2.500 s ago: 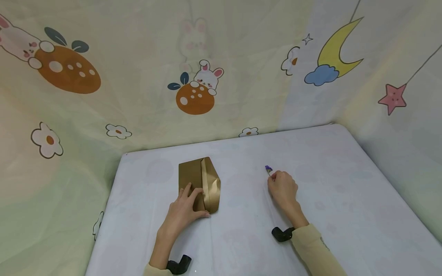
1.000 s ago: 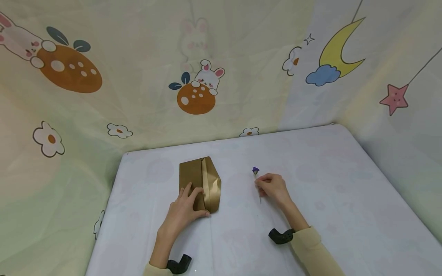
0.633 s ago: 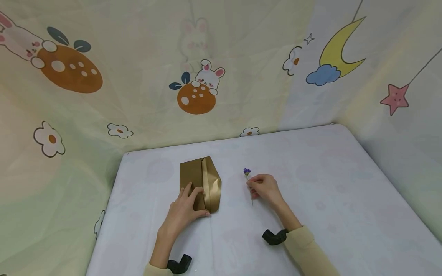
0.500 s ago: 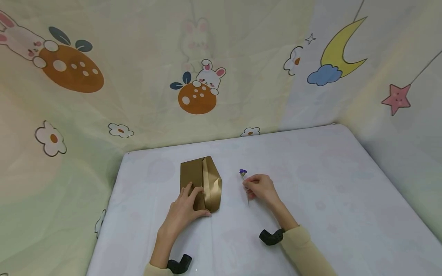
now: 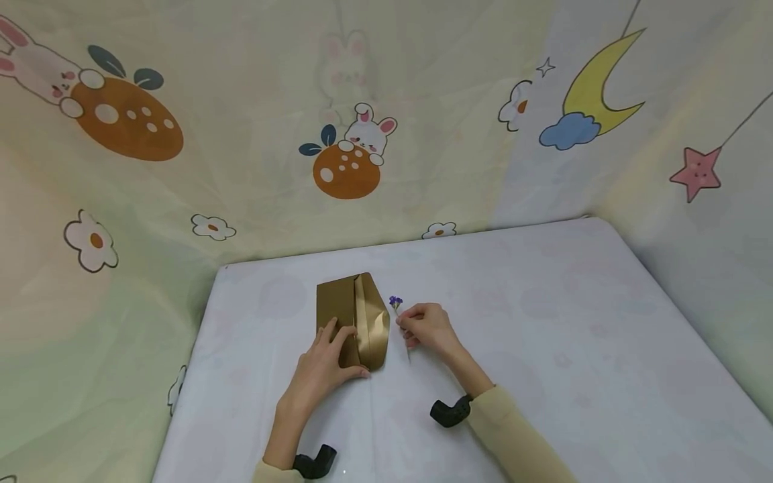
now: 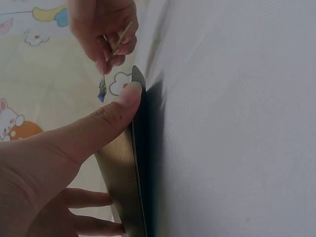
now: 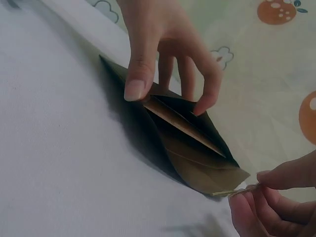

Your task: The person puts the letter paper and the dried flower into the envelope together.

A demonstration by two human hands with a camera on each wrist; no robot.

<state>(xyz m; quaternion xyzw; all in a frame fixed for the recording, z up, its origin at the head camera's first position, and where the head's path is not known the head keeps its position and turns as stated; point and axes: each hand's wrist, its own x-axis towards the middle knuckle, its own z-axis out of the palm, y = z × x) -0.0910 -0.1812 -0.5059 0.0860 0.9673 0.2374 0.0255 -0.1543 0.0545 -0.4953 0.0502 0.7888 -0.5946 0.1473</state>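
Observation:
A gold envelope (image 5: pixel 335 299) lies on the table, its flap (image 5: pixel 377 329) unfolded toward the right. My left hand (image 5: pixel 323 364) holds it at the near side: the thumb is on the flap's near corner and the fingertips are on the body by the opening. In the right wrist view the envelope's mouth (image 7: pixel 190 136) gapes, with a paler layer inside. My right hand (image 5: pixel 429 329) pinches the thin stem of a small purple flower (image 5: pixel 395 301) between thumb and fingers, just right of the flap. The blossom points away from me, and the stem (image 7: pixel 224 193) sticks out behind the fingers.
The table (image 5: pixel 531 308) has a white cloth. A cartoon-printed curtain (image 5: pixel 253 134) rises along its back and sides. Black curved wrist mounts (image 5: pixel 449 412) sit below both hands, by the cuffs.
My right hand has carried the flower leftward, from the right part of the table to beside the envelope's flap. The left hand and envelope have stayed in place.

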